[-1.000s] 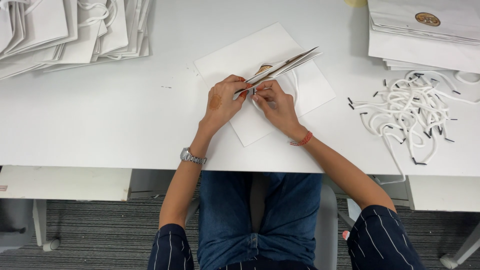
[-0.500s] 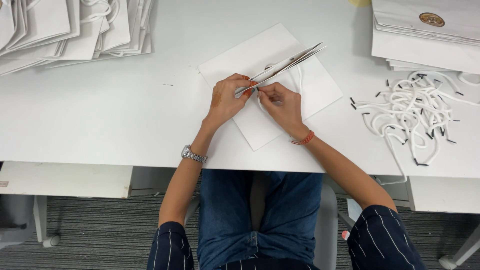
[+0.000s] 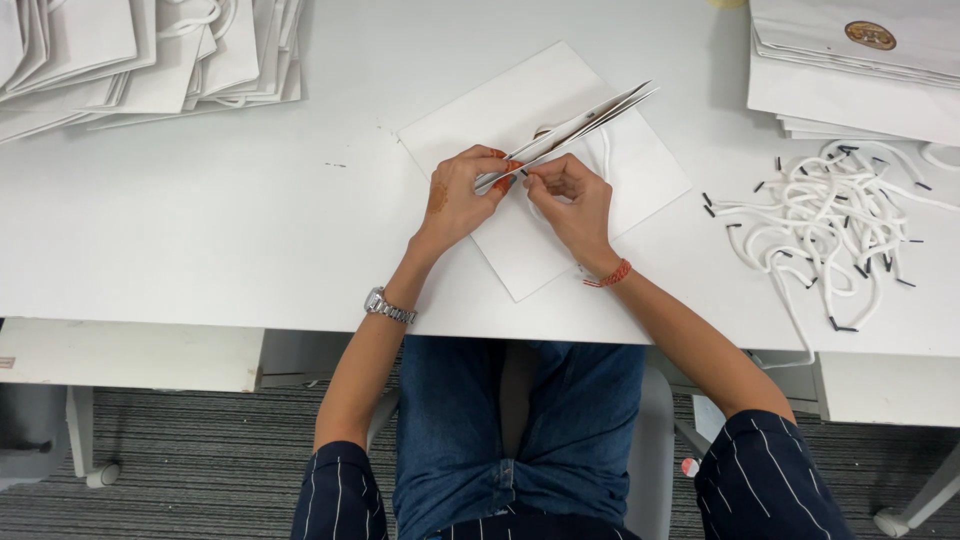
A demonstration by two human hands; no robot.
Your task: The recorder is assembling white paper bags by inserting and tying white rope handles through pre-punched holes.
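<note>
A flat white paper bag (image 3: pixel 650 170) lies on the white table (image 3: pixel 200 240) in front of me, its top edge lifted up. My left hand (image 3: pixel 458 198) pinches that raised edge near its lower end. My right hand (image 3: pixel 570 200) is close beside it, fingertips pinched on a white cord (image 3: pixel 604 150) with a dark tip at the bag's edge. The cord loops behind the raised edge and is partly hidden by my fingers.
A heap of white cords with black tips (image 3: pixel 830 220) lies at the right. Stacked white bags (image 3: pixel 140 55) fill the far left, and another stack of flat bags with a round gold seal (image 3: pixel 850 60) sits far right. The table's front edge runs above my lap.
Both hands stay at the bag's raised edge. My right fingers have shifted slightly along the cord; the bag has barely moved.
</note>
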